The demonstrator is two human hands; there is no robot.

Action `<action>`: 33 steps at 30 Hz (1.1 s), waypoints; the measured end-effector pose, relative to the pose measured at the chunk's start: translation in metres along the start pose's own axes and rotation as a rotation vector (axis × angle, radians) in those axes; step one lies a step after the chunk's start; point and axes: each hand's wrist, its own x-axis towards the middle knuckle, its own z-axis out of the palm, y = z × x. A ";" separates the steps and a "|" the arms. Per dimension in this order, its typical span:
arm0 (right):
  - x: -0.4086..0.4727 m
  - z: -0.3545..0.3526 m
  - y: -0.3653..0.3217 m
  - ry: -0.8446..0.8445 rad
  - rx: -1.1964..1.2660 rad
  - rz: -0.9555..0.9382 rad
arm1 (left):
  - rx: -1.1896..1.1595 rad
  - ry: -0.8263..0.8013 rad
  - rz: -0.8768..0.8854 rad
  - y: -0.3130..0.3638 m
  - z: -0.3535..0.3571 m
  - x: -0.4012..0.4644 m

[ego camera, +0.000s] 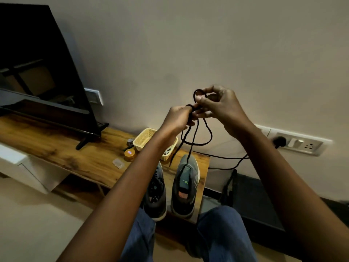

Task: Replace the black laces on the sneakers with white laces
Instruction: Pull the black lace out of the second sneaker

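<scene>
Two grey sneakers stand side by side on the wooden bench [79, 159]. The left sneaker [155, 193] still carries black lacing; the right sneaker [186, 184] shows a bare tongue. A loose black lace [206, 137] hangs in loops above them. My left hand [177, 119] grips a bundle of the lace, with a turn round a finger. My right hand [217, 104] pinches a loop of the same lace just above. Both hands are raised in front of the wall. I see no white lace.
A cream woven basket [145, 138] sits behind the sneakers, with a small amber jar [129, 154] and a clear plastic case [118, 163] beside it. A TV [37, 76] stands at left. A wall socket [298, 143] with a black cable is at right.
</scene>
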 end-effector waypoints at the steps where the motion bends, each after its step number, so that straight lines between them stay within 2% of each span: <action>1: 0.000 0.001 0.006 -0.007 -0.010 0.018 | -0.026 0.000 -0.032 -0.007 0.002 0.000; 8: -0.002 0.013 0.060 -0.023 -0.031 0.182 | -0.147 0.024 -0.222 -0.059 0.012 0.003; 13: -0.015 0.030 0.104 -0.106 -0.053 0.370 | 0.050 0.055 -0.363 -0.112 0.013 0.006; 16: -0.019 0.035 0.123 -0.157 0.068 0.499 | 0.224 0.082 -0.388 -0.138 0.010 0.006; 19: -0.019 0.038 0.141 -0.113 0.221 0.631 | 0.335 0.133 -0.350 -0.154 0.011 0.005; 21: -0.022 0.039 0.161 -0.076 0.096 0.657 | 0.363 0.061 -0.353 -0.164 0.017 0.006; 24: -0.032 0.041 0.199 -0.065 -0.257 0.638 | 0.403 -0.179 -0.420 -0.177 0.032 0.003; 26: -0.041 0.042 0.219 -0.114 -0.511 0.562 | 0.558 -0.352 -0.451 -0.188 0.039 0.000; 28: -0.051 0.046 0.231 -0.138 -0.657 0.497 | 0.804 -0.454 -0.463 -0.195 0.043 -0.006; 31: -0.065 0.051 0.244 -0.107 -0.712 0.448 | 1.015 -0.405 -0.433 -0.202 0.044 -0.017; 33: -0.073 0.054 0.250 -0.119 -0.795 0.413 | 0.957 -0.205 -0.398 -0.209 0.044 -0.024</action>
